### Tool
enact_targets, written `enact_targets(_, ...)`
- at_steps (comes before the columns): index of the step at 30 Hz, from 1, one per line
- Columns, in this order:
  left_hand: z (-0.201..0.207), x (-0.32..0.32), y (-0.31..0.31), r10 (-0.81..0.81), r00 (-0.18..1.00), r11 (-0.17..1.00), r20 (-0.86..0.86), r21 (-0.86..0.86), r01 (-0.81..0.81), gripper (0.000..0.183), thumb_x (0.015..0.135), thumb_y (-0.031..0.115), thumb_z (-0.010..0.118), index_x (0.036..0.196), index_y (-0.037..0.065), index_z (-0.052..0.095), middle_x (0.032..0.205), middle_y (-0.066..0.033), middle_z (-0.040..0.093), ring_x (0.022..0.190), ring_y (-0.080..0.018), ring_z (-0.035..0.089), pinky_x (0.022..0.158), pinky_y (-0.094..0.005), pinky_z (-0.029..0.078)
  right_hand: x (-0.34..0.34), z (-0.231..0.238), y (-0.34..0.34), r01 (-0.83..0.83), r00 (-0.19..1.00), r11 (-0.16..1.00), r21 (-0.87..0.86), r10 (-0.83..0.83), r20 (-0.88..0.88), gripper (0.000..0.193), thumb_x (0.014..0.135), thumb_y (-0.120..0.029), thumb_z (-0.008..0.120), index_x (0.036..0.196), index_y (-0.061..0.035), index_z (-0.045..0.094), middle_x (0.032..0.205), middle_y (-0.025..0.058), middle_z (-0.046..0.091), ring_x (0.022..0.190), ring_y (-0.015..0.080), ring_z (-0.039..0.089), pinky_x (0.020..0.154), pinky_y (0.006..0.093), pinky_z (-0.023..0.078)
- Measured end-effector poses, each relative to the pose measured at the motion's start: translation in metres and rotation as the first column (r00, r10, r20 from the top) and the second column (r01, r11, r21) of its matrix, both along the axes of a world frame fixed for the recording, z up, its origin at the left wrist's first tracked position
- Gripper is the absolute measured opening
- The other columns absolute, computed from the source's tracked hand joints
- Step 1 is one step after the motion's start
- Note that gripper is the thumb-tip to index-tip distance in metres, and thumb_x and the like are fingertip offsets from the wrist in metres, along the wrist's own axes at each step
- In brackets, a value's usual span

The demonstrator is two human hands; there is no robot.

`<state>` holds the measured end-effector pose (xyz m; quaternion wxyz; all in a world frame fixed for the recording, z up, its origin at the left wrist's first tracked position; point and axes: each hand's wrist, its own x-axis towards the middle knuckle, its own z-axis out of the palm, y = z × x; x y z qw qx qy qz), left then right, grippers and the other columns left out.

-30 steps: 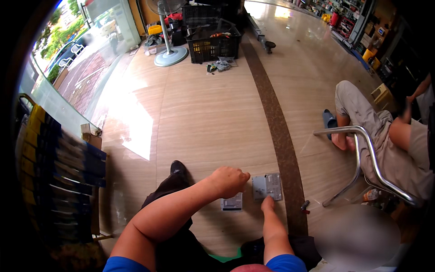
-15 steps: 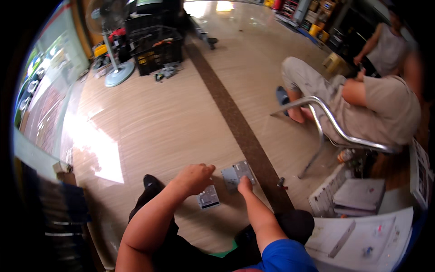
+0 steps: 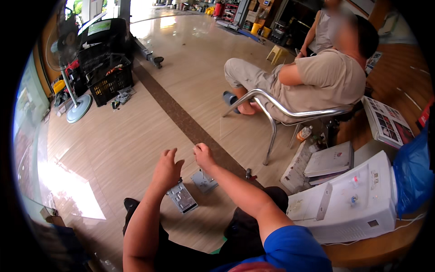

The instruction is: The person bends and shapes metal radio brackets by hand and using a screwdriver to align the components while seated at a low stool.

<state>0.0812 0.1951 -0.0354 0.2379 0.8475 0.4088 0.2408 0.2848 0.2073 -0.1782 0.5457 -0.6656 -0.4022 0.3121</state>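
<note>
My left hand (image 3: pixel 167 169) is raised above a flat grey metal unit (image 3: pixel 182 199) with a detailed, uneven face, which lies on the floor in front of me. Its fingers are apart and nothing shows between them. To the right of that unit lies a thin grey metal plate (image 3: pixel 205 183), partly covered by my right forearm. My right hand (image 3: pixel 204 155) is just beyond the plate, thumb and fingers pinched together. Whatever the pinch holds, if anything, is too small to make out.
A small dark tool with a red part (image 3: pixel 249 174) lies on the brown floor strip. A person sits on a metal-framed chair (image 3: pixel 294 111) at right, another person beyond. A white appliance casing (image 3: pixel 344 199) stands at my right. Fan (image 3: pixel 78 109) and black crate (image 3: pixel 108 86) are far left.
My view has turned right and tilted up. My right hand has left the plate and is now held beyond it, pinched. My left hand's fingers have spread.
</note>
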Motion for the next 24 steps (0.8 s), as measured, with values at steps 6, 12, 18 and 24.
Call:
enact_targets(6, -0.02, -0.002, 0.009, 0.234, 0.881, 0.906, 0.412, -0.422, -0.044, 0.037, 0.1, 0.023, 0.054, 0.127, -0.002, 0.056, 0.107, -0.0187, 0.066, 0.09, -0.0277, 0.067, 0.08, -0.0368, 0.054, -0.055, 0.143, -0.049, -0.208, 0.941, 0.972, 0.109, 0.229, -0.25, 0.012, 0.1, -0.016, 0.052, 0.094, -0.0061, 0.054, 0.072, -0.0024, 0.051, 0.057, 0.0041, 0.047, 0.048, 0.0225, 0.038)
enact_targets(12, 0.001, 0.009, -0.005, 0.315, 0.666, 0.601, 0.676, -0.686, 0.411, 0.032, 0.103, 0.026, 0.051, 0.117, -0.002, 0.059, 0.097, -0.0102, 0.066, 0.078, -0.0158, 0.066, 0.065, -0.0286, 0.054, -0.057, 0.153, -0.083, -0.241, 0.97, 0.951, 0.192, 0.245, 0.001, 0.012, 0.102, -0.015, 0.051, 0.096, -0.0052, 0.053, 0.074, -0.0017, 0.053, 0.06, 0.003, 0.045, 0.05, 0.0228, 0.038)
enact_targets(18, -0.015, 0.013, -0.029, 0.518, 0.64, 0.49, 0.568, -0.81, 0.322, 0.029, 0.103, 0.025, 0.05, 0.106, -0.002, 0.061, 0.09, -0.0095, 0.066, 0.078, -0.0176, 0.065, 0.065, -0.03, 0.054, -0.075, 0.119, -0.082, -0.184, 0.983, 0.969, 0.164, 0.179, 0.046, 0.018, 0.099, -0.016, 0.054, 0.094, 0.0014, 0.054, 0.085, 0.0207, 0.064, 0.081, 0.0313, 0.066, 0.073, 0.0404, 0.051)
enact_targets(24, -0.034, 0.059, 0.012, 0.609, 0.488, 0.403, 0.626, -0.773, 0.49, 0.03, 0.101, 0.029, 0.049, 0.093, 0.005, 0.064, 0.079, -0.0065, 0.064, 0.073, -0.0192, 0.063, 0.073, -0.0321, 0.052, -0.034, 0.119, -0.046, -0.127, 0.991, 0.97, 0.208, 0.115, 0.072, 0.023, 0.099, -0.022, 0.054, 0.095, 0.0011, 0.054, 0.081, 0.0176, 0.064, 0.075, 0.0242, 0.063, 0.072, 0.0384, 0.051)
